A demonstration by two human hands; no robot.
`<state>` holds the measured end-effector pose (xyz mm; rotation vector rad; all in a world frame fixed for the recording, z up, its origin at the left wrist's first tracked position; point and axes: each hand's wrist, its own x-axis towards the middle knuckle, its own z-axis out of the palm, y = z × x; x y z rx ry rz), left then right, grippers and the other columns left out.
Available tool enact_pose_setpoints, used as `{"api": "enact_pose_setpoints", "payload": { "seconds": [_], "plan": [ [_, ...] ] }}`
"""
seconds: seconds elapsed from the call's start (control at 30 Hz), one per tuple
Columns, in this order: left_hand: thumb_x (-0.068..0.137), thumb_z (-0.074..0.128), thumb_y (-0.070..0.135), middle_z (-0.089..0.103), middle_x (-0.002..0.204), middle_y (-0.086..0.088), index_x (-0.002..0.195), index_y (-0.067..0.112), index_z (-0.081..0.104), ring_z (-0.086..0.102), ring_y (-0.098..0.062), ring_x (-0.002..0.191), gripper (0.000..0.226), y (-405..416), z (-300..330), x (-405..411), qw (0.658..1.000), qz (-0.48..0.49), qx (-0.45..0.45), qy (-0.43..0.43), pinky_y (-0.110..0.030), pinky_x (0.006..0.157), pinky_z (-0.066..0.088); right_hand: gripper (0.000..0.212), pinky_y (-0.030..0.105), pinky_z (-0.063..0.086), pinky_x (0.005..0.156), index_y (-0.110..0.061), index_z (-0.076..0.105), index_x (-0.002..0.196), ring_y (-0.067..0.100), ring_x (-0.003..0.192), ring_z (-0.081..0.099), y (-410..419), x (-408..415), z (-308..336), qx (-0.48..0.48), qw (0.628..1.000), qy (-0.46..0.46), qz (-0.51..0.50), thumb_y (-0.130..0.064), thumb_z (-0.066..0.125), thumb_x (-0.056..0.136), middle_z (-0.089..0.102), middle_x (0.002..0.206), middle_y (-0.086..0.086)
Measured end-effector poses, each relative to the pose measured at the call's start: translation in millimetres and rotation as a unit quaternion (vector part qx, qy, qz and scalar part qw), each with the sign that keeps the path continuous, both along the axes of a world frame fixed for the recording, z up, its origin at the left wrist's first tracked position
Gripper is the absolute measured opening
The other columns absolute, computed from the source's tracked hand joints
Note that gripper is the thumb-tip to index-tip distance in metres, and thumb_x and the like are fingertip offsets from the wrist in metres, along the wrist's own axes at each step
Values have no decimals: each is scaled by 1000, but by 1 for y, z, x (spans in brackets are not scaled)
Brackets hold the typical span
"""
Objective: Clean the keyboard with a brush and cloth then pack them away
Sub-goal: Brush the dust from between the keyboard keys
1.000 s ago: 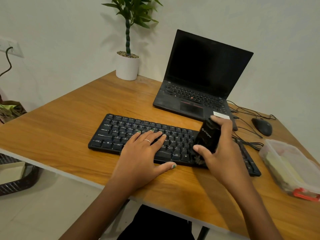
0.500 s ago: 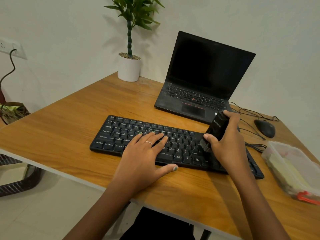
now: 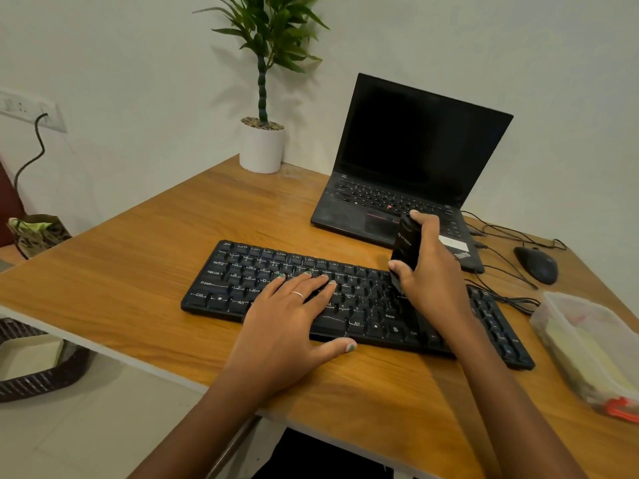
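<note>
A black keyboard (image 3: 242,278) lies across the wooden desk (image 3: 138,257) in front of me. My left hand (image 3: 287,319) rests flat on its middle keys, fingers straight, thumb on the desk at the front edge. My right hand (image 3: 432,271) grips a black brush (image 3: 406,245) upright, bristle end down on the keys right of centre. The bristles are mostly hidden behind my palm. A clear plastic box (image 3: 587,347) with a red clasp at the desk's right edge holds something yellowish, perhaps the cloth.
An open black laptop (image 3: 408,160) stands behind the keyboard. A potted plant (image 3: 262,146) is at the back by the wall. A black mouse (image 3: 536,264) and loose cables (image 3: 501,236) lie at the right. A woven basket (image 3: 34,368) sits on the floor at left.
My right hand has carried the brush away from me, from the front rows of keys toward the back rows. My left hand has stayed flat on the keyboard.
</note>
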<state>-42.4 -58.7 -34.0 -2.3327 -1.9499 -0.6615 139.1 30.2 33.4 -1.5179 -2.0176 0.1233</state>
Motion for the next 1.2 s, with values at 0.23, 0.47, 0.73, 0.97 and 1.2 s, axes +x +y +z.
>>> {"api": "enact_pose_setpoints", "payload": {
  "seconds": [0.23, 0.47, 0.73, 0.97, 1.2],
  "plan": [
    [72, 16, 89, 23, 157, 18, 152, 36, 23, 16, -3, 144, 96, 25, 5, -6, 1000, -19, -12, 7, -23, 114, 2, 78, 35, 52, 82, -30, 16, 141, 23, 109, 59, 26, 8, -3, 12, 1000, -3, 6, -19, 69, 84, 53, 130, 6],
    [74, 32, 87, 14, 157, 22, 152, 41, 15, 13, -1, 143, 92, 53, 18, -11, 997, -52, -49, 31, -22, 107, 2, 79, 31, 52, 81, -31, 14, 142, 23, 109, 59, 38, 20, -17, 37, 996, 74, -20, -22, 67, 85, 53, 131, 7],
    [73, 34, 89, 19, 157, 18, 152, 39, 20, 16, -2, 143, 94, 62, 14, -15, 996, -77, -16, 38, -20, 108, -2, 75, 34, 57, 76, -31, 22, 139, 14, 95, 59, 39, 25, -17, 51, 984, 170, 2, -17, 69, 83, 54, 113, -2],
    [72, 23, 92, 14, 157, 20, 152, 40, 17, 11, -2, 146, 96, 60, 8, -14, 996, -72, -12, 42, -22, 112, -4, 69, 9, 47, 62, -28, 27, 135, -12, 82, 52, 45, 9, 2, 60, 960, 270, 50, -15, 69, 82, 41, 101, -23],
    [73, 28, 90, 26, 156, 15, 151, 34, 27, 20, -5, 145, 97, 58, 8, -14, 998, -59, 3, 34, -25, 113, 1, 68, 24, 54, 74, -29, 28, 133, 9, 89, 59, 63, -22, 2, 36, 970, 227, 78, -20, 71, 81, 50, 103, -11]
  ]
}}
